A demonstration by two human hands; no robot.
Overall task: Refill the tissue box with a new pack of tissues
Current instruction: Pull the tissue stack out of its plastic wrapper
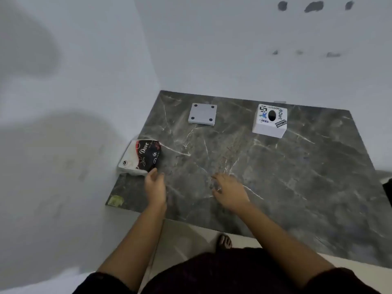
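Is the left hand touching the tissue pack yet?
Touching. In the head view the left hand's fingertips meet the near edge of the tissue pack, with no marble showing between them.

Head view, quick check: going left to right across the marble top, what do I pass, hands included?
Dove tissue pack → left hand → grey base plate with four dark feet → right hand → white stickered tissue box.
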